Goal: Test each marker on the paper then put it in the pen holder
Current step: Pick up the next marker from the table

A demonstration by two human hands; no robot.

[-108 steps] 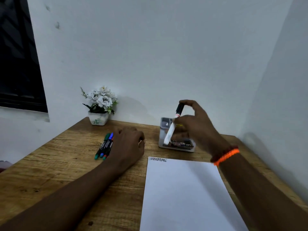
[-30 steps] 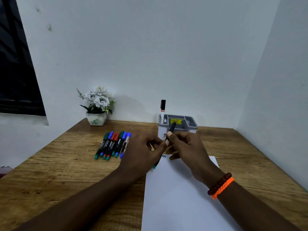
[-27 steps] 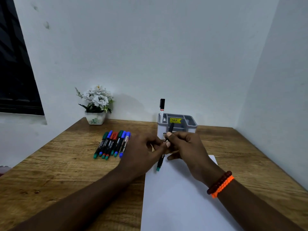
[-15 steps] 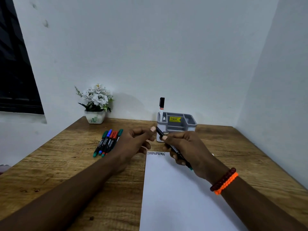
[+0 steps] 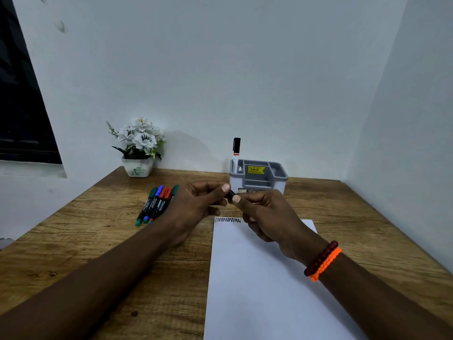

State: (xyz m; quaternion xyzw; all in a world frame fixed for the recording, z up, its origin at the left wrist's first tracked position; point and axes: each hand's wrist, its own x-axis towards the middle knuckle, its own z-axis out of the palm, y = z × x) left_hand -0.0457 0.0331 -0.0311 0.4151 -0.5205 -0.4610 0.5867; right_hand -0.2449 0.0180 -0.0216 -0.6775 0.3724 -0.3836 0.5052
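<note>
- Marker (image 5: 230, 194): black stub visible only between the thumbs; rest hidden in right hand (image 5: 267, 217), which grips it.
- Left hand (image 5: 196, 207) pinches the exposed end, likely the cap.
- Paper (image 5: 257, 278) directly beneath right hand; long axis runs hand to hand.

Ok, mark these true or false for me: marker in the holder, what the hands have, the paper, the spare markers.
1. One marker stands upright in the pen holder. True.
2. The left hand and right hand meet on one dark marker. True.
3. The paper is covered in scribbles. False: only one short squiggle at its top edge.
4. The loose markers lie to the right of the paper. False: they lie to its left, near the flower pot.
</note>
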